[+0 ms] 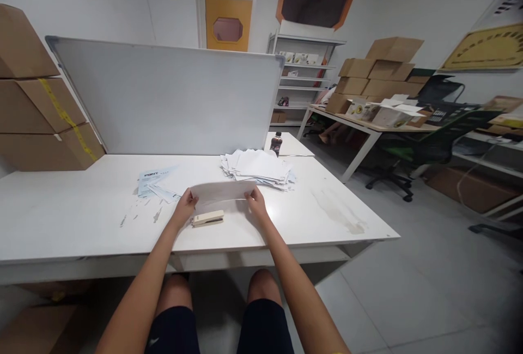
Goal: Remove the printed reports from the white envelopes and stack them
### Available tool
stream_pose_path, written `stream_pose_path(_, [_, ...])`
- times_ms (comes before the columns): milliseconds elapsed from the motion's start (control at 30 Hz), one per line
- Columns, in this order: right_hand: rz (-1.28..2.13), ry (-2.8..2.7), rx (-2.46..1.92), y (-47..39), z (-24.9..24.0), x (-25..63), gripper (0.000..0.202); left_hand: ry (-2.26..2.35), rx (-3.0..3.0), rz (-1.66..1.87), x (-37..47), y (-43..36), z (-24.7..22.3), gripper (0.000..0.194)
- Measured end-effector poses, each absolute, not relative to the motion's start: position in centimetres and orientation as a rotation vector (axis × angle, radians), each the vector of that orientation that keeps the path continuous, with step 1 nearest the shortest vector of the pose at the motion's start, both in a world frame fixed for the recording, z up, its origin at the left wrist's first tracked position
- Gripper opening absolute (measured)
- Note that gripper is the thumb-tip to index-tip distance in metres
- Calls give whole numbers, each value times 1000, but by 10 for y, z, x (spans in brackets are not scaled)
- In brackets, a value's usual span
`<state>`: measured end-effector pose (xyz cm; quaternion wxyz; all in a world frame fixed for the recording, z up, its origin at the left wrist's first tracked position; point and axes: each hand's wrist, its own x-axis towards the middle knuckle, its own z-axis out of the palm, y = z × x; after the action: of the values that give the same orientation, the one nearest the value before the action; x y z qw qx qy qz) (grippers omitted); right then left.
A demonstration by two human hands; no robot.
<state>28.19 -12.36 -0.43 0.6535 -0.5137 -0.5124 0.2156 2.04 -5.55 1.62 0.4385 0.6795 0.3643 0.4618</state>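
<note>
Between my two hands a white sheet of paper (220, 190) is stretched, raised a little off the desk. My left hand (186, 206) pinches its left edge, and my right hand (256, 203) grips the right edge. Whether it is one sheet or more, I cannot tell. Just below the paper a cream stapler (208, 218) lies on the white desk, close to my left hand and untouched. Behind the paper, to the right, sits a messy pile of papers (257, 166). Several bluish printed sheets (157, 182) lie to the left.
A whiteboard (171, 98) stands along the desk's back edge. Cardboard boxes (44, 120) are stacked at the left. A dark bottle (276, 143) stands behind the paper pile. Farther right are a table with boxes (378, 79) and an office chair (433, 139).
</note>
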Motion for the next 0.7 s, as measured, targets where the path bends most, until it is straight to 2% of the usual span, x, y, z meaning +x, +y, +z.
stream_pose_path(200, [521,-1179,-1222,-122,-7,284,26,943,1716,1128,23,-54,13,44])
stream_pose_path(500, [476,-1173,-1249,-123,-9,288,31,1096,1935,1081,23,-57,14,22])
stream_pose_path(700, [481,-1179,-1313,-123,-11,289,31,1212,2035,1050,24,-56,14,18])
